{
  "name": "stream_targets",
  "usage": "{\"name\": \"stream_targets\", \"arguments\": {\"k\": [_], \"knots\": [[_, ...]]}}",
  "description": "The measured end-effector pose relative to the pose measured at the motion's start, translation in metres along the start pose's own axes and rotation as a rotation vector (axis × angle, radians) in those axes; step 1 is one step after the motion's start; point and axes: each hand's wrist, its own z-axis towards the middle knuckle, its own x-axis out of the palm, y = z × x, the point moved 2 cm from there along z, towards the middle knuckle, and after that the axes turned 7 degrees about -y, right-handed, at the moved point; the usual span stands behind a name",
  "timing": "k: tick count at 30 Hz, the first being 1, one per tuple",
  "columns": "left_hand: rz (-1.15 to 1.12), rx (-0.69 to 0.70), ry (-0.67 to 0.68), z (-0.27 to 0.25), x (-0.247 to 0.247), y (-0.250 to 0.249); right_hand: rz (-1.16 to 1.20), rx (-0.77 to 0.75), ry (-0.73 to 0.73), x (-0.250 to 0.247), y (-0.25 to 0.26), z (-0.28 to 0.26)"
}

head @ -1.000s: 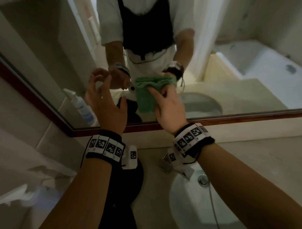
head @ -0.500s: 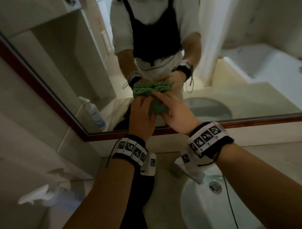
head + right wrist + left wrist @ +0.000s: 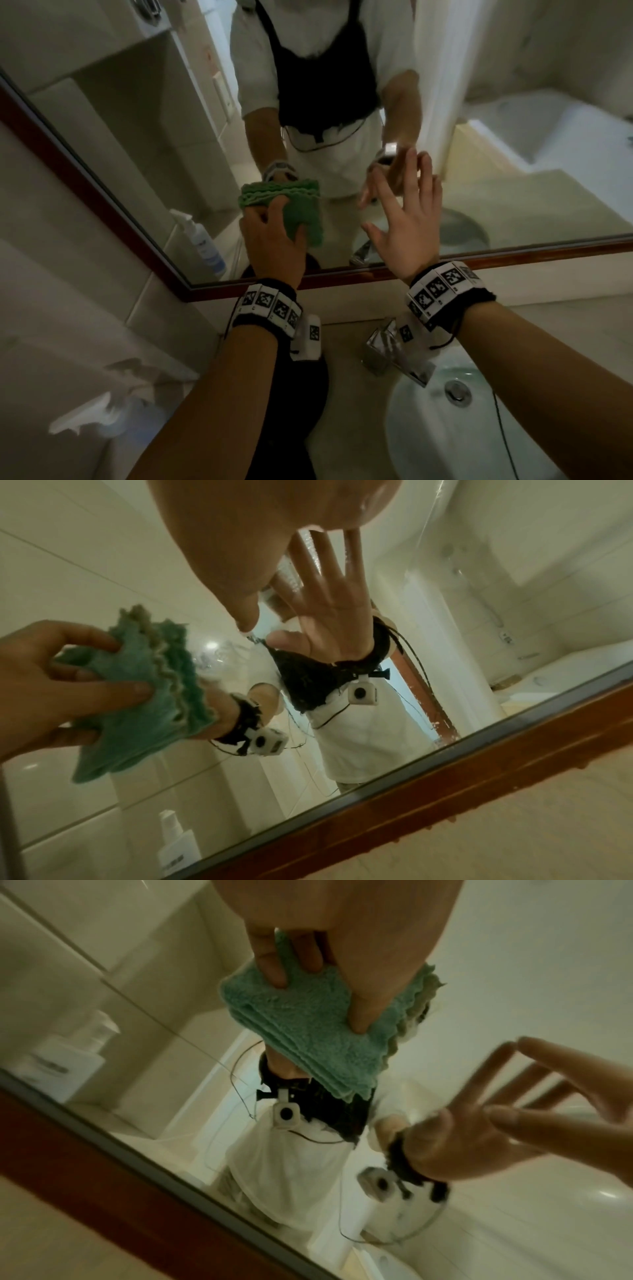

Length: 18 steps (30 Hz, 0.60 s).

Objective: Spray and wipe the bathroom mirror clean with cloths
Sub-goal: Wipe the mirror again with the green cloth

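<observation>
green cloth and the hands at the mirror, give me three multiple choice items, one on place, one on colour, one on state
1. Where is the green cloth?
A. in the sink bowl
B. held up at the mirror glass
C. draped over the tap

2. What colour is the mirror's frame?
A. white
B. chrome
C. reddish-brown

3. How is the right hand?
A. fingers spread, holding nothing
B. gripping the cloth
C. curled round a bottle

Answers:
1. B, the left hand holds the folded cloth up at the glass, with its reflection right behind it.
2. C, the strip along the lower edge of the glass reads dark reddish-brown in all three views.
3. A, the fingers are straight and apart, clear of the cloth.
</observation>
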Motion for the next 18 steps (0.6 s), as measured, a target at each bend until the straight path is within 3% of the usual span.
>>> {"name": "stream_targets", "arguments": {"k": [5, 11, 18], "knots": [[0.055, -0.223, -0.041, 0.009, -0.034, 0.066, -0.046, 0.013, 0.027, 0.007, 0.002, 0.000], [0.086, -0.248, -0.078, 0.009, -0.041, 0.069, -0.080, 0.020, 0.045, 0.014, 0.003, 0.000], [0.021, 0.049, -0.024, 0.010, -0.001, -0.009, -0.117, 0.010, 0.024, 0.022, 0.002, -0.001]]}}
